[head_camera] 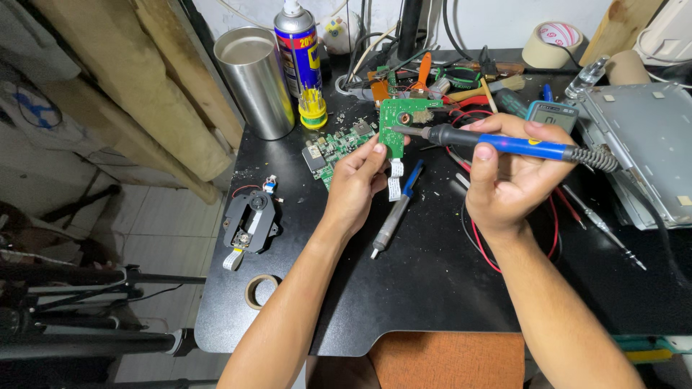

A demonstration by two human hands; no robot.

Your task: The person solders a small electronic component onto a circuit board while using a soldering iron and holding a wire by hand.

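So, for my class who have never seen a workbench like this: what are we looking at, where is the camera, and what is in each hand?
There is one picture, taken by a camera worn on the person's head, looking down at their own two bare arms over a black table.

The left hand pinches a small green circuit board with a white ribbon cable hanging from it. The right hand holds a blue-handled soldering iron like a pen, with its tip at the board.

Lying about: a second green circuit board, a black disc-drive laser unit, a metal cylinder, a spray can, rolls of tape, a grey-and-blue pen-shaped tool, red test leads, a multimeter and a grey metal casing.
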